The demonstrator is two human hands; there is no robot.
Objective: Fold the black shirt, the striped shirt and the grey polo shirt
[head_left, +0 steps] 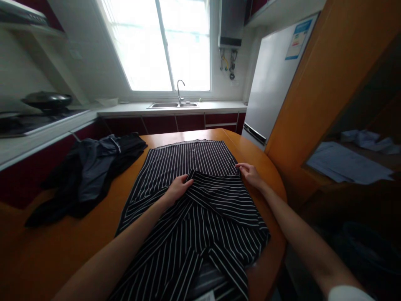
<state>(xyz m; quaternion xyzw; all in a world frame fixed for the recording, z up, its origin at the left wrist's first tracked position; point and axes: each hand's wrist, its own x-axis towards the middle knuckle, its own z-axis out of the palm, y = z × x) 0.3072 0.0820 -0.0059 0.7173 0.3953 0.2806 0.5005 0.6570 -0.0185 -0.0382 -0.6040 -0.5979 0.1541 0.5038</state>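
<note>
Striped cloth (216, 221) lies pinched between the left fingers (182, 180); right fingers touch its edge.

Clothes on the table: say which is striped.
The white-striped black garment held by the left hand and right hand; the dark heap beside it shows no stripes.

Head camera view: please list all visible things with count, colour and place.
Striped garment: one, black and white, on table
Table: one, orange, centre
Dark clothes: count unclear, black and grey, table's left
Stove: one, black, far left
Pan: one, dark, on stove
Hood: one, grey, upper left
Window: one, white, back wall
Sink: one, silver, under window
Faucet: one, silver, at sink
Water heater: one, grey, right of window
Fridge: one, silver, right
Papers: several, white, far right
Lower cabinets: several, dark red, under white counter
Left hand: one, bare, pinching garment
Right hand: one, bare, at garment's right edge
</note>
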